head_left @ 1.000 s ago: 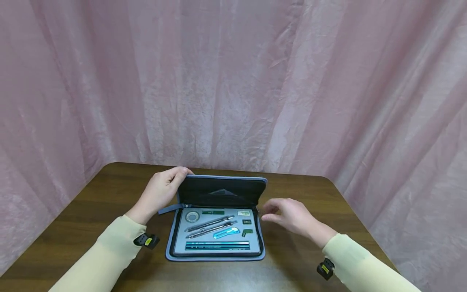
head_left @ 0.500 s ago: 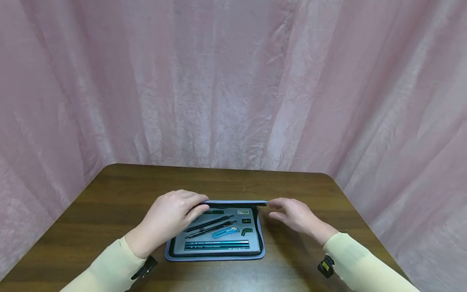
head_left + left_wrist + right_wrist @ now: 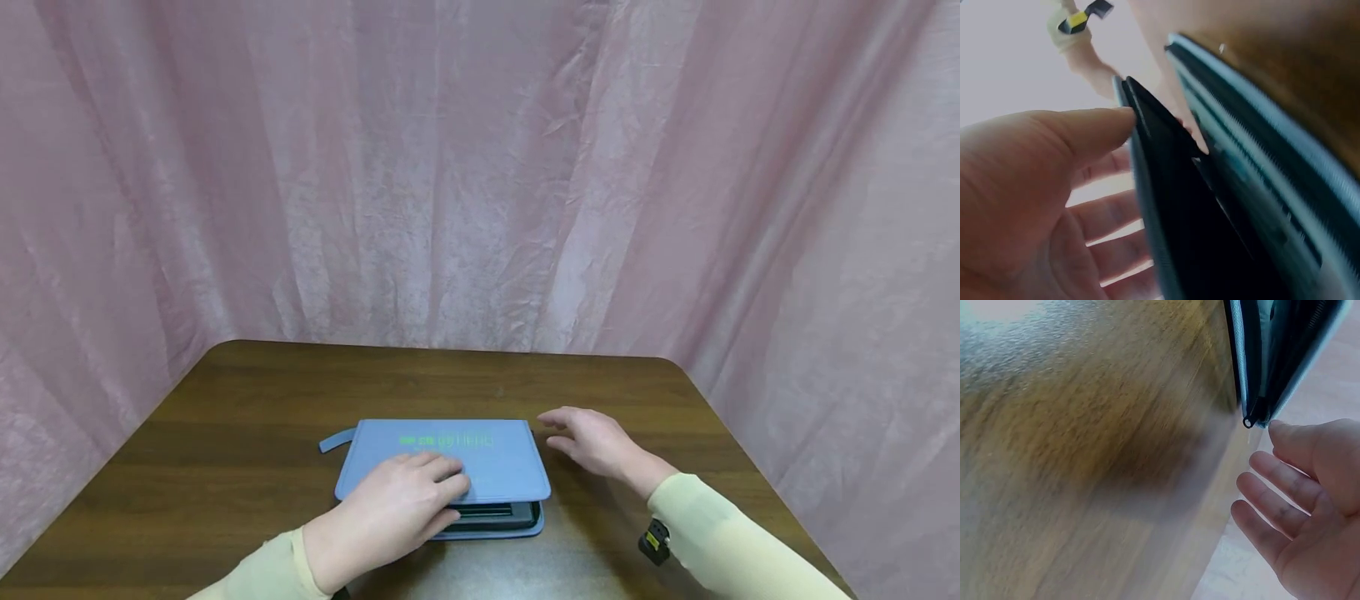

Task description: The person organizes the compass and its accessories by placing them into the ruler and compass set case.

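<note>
A light blue zippered case (image 3: 480,475) lies on the table with its cover (image 3: 502,467) lowered nearly flat; a gap shows along the front edge. My left hand (image 3: 397,512) holds the cover at its front edge, fingers on the outer face and thumb at the rim, as the left wrist view shows. Inside the gap, the dark lining (image 3: 1179,206) and part of the tray of drawing tools are visible; most tools are hidden. Beside the case's back right corner, my right hand (image 3: 592,442) hovers with loosely extended fingers, close to the zipper pull (image 3: 1248,422).
A blue strap (image 3: 337,439) sticks out from the case's back left corner. The brown wooden table (image 3: 262,417) extends around the case, and a pink curtain (image 3: 450,167) hangs behind its far edge.
My left hand has swung the cover from upright down toward me, over the tools, which are now mostly covered. My right hand stays beside the case's right side, with little movement.
</note>
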A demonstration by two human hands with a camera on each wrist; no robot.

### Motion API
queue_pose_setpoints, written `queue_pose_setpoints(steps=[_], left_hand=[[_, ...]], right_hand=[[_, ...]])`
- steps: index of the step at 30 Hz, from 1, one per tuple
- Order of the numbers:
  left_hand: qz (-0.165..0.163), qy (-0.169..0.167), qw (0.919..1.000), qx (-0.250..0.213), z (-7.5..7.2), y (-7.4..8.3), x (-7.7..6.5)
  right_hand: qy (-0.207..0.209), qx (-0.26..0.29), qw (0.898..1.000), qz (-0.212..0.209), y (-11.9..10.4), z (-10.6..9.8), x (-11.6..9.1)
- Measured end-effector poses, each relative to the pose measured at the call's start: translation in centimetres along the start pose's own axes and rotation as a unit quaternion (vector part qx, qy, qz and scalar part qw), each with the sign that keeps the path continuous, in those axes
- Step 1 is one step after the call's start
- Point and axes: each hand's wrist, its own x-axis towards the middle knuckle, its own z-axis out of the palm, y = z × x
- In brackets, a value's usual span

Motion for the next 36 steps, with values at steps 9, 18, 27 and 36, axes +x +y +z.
queue_pose_setpoints(steps=[9, 18, 27, 36], left_hand=[[0.008, -0.054, 0.9977, 0.041, 1.2, 1.0, 0.1], [-0.011, -0.084, 0.995, 0.053, 1.8, 1.6, 0.2], [-0.017, -0.082, 0.9955, 0.044, 2.1, 1.7, 0.4], [-0.007, -0.045, 0.9941, 0.099, 2.6, 1.9, 0.5]], right_hand=[[-0.011, -0.028, 0.999, -0.013, -0.1, 0.7, 1.3], [-0.02, -0.07, 0.997, -0.024, -0.2, 1.5, 3.0], [-0.014, -0.09, 0.995, -0.051, 0.0, 1.7, 4.1], [-0.014, -0.097, 0.995, -0.01, -0.2, 2.3, 5.2]])
